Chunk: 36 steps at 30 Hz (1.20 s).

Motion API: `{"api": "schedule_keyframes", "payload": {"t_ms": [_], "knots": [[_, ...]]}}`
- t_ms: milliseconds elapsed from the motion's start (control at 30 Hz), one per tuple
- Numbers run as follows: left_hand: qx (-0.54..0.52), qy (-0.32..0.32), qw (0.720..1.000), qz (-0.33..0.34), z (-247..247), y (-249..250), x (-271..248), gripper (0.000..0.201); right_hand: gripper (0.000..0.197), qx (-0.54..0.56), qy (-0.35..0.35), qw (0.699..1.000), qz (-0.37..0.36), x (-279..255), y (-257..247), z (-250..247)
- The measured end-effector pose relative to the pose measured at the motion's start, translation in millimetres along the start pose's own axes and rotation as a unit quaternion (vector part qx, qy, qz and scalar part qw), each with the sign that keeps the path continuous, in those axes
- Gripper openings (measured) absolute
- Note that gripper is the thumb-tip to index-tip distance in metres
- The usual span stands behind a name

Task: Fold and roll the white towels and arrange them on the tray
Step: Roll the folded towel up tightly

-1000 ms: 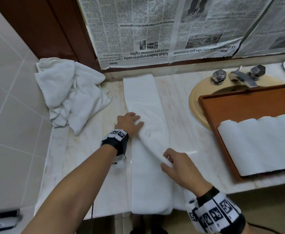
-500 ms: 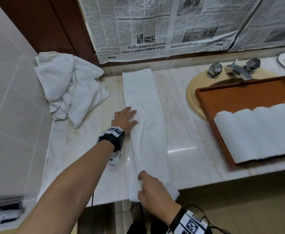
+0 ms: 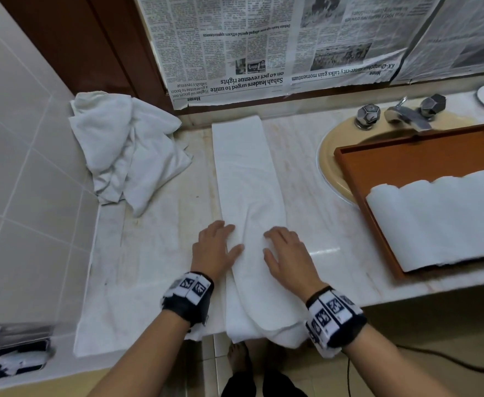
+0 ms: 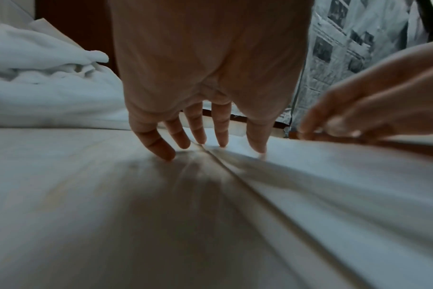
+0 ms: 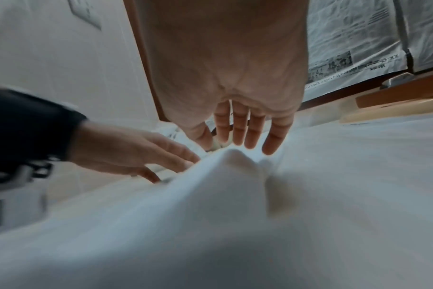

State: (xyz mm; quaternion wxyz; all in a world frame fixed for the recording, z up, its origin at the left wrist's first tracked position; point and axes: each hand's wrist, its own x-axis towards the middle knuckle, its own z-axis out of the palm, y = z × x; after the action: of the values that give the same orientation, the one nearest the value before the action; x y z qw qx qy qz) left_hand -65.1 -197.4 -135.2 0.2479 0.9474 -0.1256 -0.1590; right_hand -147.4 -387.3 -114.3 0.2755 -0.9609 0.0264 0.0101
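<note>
A long white towel [image 3: 246, 179] lies flat on the pale stone counter [image 3: 155, 253], folded into a thin strip that runs from the back wall to the front edge, where its near end hangs a little over the side. The left hand [image 3: 213, 247] lies flat on the towel's left edge with its fingers [image 4: 198, 127] straight and spread – it presses down and grips nothing. The right hand [image 3: 288, 253] lies flat on the right side of the same towel, fingers [image 5: 237, 127] straight too, and it also holds nothing. The cloth puffs up in a soft ridge between the two hands. To the right, a brown wooden tray [image 3: 418, 156] sits over the yellow sink [image 3: 328, 156]. In the tray lies a row of rolled white towels [image 3: 441, 219], side by side and touching, filling the near part – the far part of the tray is bare wood. A heap of loose white towels [image 3: 123, 150] sits in the back left corner of the counter, against the tiled wall. Sheets of newspaper [image 3: 263, 44] hang on the wall behind
</note>
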Motion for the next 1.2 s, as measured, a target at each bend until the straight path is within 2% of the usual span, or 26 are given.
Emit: {"api": "schedule_keyframes", "payload": {"t_ms": [100,200,233,367,500,600,667,733,833,900,1000,1067,1133,1200], "knots": [[0.064,-0.004,0.998,-0.01,6.0,0.7,-12.8,0.065,0.051,-0.033,-0.054,0.998,0.025,18.1,15.5,4.6],[0.102,-0.013,0.994,-0.025,2.2,0.8,-7.3,0.064,0.076,-0.087,-0.102,0.991,-0.002,28.2,32.1,5.0],[0.11,-0.021,0.993,-0.031,1.1,0.5,-3.9,0.063,0.077,-0.098,-0.118,0.988,0.001,31.8,37.2,3.8],[0.128,-0.049,0.989,-0.05,-1.5,4.5,12.4,0.065,0.054,-0.103,-0.121,0.987,0.004,50.0,52.6,-4.1],[0.138,-0.057,0.987,-0.055,-3.1,13.0,29.5,0.068,0.055,-0.069,-0.109,0.991,0.017,61.3,57.1,-9.3],[0.139,-0.064,0.987,-0.053,-5.4,17.2,43.7,0.069,0.053,-0.033,-0.067,0.997,0.007,50.3,57.3,-11.4],[0.135,-0.068,0.987,-0.051,-8.3,20.9,51.8,0.069,0.05,-0.039,-0.059,0.997,-0.01,39.6,58.0,-9.9],[0.127,-0.073,0.988,-0.055,-10.0,23.4,56.6,0.068,0.053,-0.077,-0.081,0.994,-0.005,34.2,59.8,-7.0],[0.108,-0.049,0.991,-0.069,-9.4,26.4,56.6,0.065,0.057,-0.144,-0.112,0.983,0.028,45.9,65.4,-10.2],[0.094,-0.014,0.993,-0.064,-7.4,30.8,48.5,0.06,0.056,-0.15,-0.109,0.982,0.042,59.7,68.8,-14.0],[0.06,0.019,0.998,-0.002,-0.5,34.4,28.7,0.054,0.052,-0.106,-0.058,0.991,0.055,71.3,71.4,-17.4],[0.061,0.003,0.998,0.024,6.5,32.0,12.6,0.053,0.043,-0.027,0.012,0.998,0.051,61.1,70.5,-21.8],[0.075,-0.016,0.997,0.017,14.1,27.2,-0.2,0.057,0.035,0.073,0.062,0.995,0.035,35.0,65.1,-27.8],[0.096,-0.02,0.995,0.009,18.8,23.9,-8.8,0.063,0.038,0.126,0.029,0.991,0.032,0.5,54.6,-35.1]]}}
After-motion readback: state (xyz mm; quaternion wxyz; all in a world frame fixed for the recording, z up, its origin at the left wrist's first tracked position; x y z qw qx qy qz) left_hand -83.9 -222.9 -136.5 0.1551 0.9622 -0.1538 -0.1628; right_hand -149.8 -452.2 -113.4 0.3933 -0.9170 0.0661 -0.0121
